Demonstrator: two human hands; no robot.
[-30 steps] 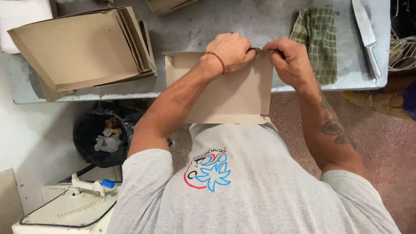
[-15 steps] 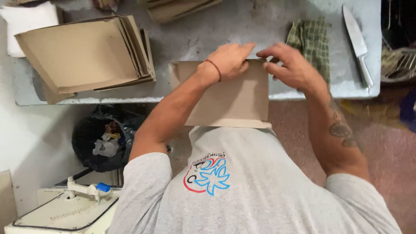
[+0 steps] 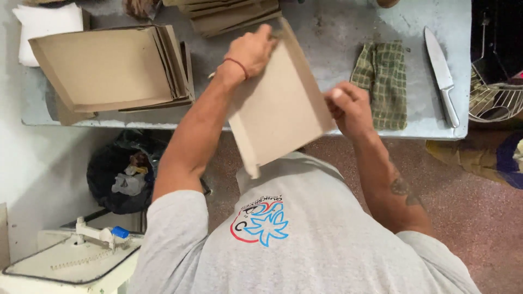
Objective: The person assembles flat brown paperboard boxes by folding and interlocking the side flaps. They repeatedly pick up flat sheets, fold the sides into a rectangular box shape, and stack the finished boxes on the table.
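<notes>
Looks like a small food workshop or back kitchen: worn grey worktable [image 3: 338, 22], stacks of folded cardboard box blanks [image 3: 109, 68], kitchen knife [image 3: 441, 73], green checked cloth [image 3: 381, 81], wire basket [image 3: 498, 100], black rubbish bag [image 3: 122, 174] on speckled floor.

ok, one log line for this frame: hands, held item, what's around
left hand: grips cardboard tray top edge | right hand: holds its side | tray: tilted over table edge | nearby: cardboard stack, green cloth, knife

A green checked cloth [image 3: 381, 81] lies on the grey bench [image 3: 327, 32], with a knife [image 3: 442, 76] to its right, a wire basket [image 3: 498, 98] beyond that, and a black rubbish bag [image 3: 122, 174] below the bench's left part.
</notes>
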